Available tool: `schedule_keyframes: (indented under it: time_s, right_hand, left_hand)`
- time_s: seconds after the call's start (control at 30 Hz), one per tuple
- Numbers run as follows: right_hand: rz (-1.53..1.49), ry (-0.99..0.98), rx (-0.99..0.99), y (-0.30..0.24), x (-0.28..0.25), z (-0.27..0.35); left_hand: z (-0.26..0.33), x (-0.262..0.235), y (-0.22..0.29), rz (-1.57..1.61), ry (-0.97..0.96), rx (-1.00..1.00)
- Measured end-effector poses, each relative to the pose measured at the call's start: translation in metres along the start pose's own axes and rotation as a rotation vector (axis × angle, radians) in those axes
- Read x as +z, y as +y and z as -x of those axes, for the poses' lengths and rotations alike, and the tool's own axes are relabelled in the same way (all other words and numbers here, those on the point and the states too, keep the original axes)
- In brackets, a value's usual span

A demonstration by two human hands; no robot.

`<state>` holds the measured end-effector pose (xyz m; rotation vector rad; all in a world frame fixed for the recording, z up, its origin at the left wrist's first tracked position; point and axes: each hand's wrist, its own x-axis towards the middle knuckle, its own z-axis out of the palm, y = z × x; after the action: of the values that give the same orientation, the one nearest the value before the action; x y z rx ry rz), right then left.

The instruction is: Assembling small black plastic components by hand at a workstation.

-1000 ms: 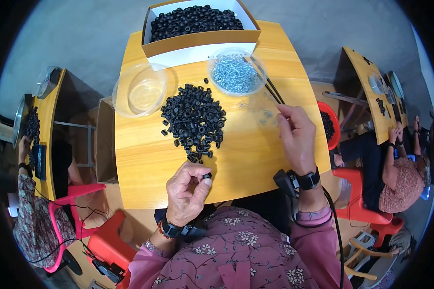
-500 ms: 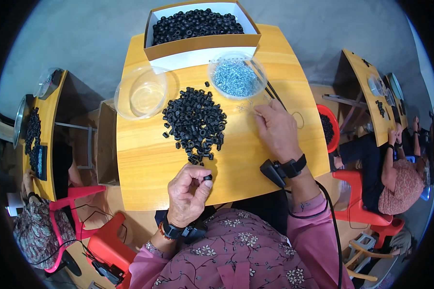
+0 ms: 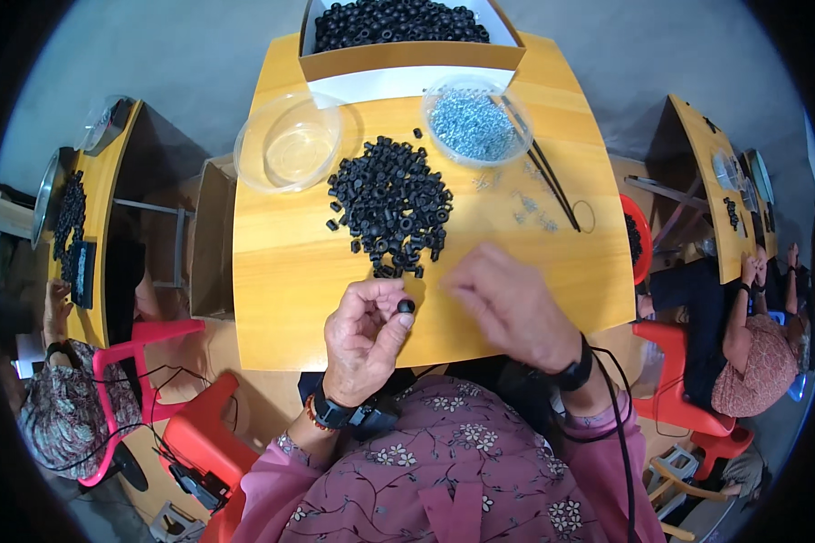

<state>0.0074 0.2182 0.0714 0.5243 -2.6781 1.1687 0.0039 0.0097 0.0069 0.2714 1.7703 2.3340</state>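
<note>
Between the thumb and fingers of my left hand (image 3: 364, 339) is a small black ring-shaped part (image 3: 406, 307), held near the table's front edge. To its right, my right hand (image 3: 512, 308) hovers over the wood, its fingers smeared by motion, so I cannot see whether anything is in them. Just beyond my left hand lies a loose pile of short black tube-like parts (image 3: 391, 195). A round clear tub (image 3: 476, 125) full of tiny bluish-silver pieces stands behind, to the right. Several of the same small clear or silvery pieces (image 3: 536, 210) are scattered in front of it.
A clear tub (image 3: 290, 149) with pale liquid or a bare bottom stands left. At the back is a box (image 3: 412, 56) of black round parts. Black sticks (image 3: 548, 176) and a thin loop (image 3: 585, 216) lie right. Co-workers sit at side tables; a red basin (image 3: 641, 240) stands right.
My right hand has come back from beside the bluish tub toward my left hand. My left hand keeps hold of the black part. The whole view has shifted slightly.
</note>
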Motion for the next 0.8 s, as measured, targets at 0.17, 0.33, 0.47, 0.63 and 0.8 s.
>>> schedule_keyframes:
  time_s: [0.17, 0.33, 0.47, 0.63, 0.8]
  right_hand:
    - [0.086, -0.154, -0.043, -0.010, 0.012, 0.005]
    - [0.166, -0.212, -0.091, -0.015, 0.011, 0.001]
    - [0.297, -0.272, -0.129, -0.023, 0.010, -0.001]
    - [0.184, -0.233, -0.079, -0.016, 0.015, 0.000]
    - [-0.235, -0.086, 0.091, -0.003, 0.029, 0.006]
  left_hand:
    - [-0.001, -0.009, -0.005, -0.072, -0.098, 0.089]
    - [-0.001, -0.009, -0.005, -0.044, -0.103, 0.050]
    - [-0.002, -0.010, -0.005, -0.110, -0.120, 0.097]
    - [-0.001, -0.014, -0.011, -0.135, -0.150, 0.087]
    - [-0.001, -0.014, -0.006, -0.087, -0.131, 0.070]
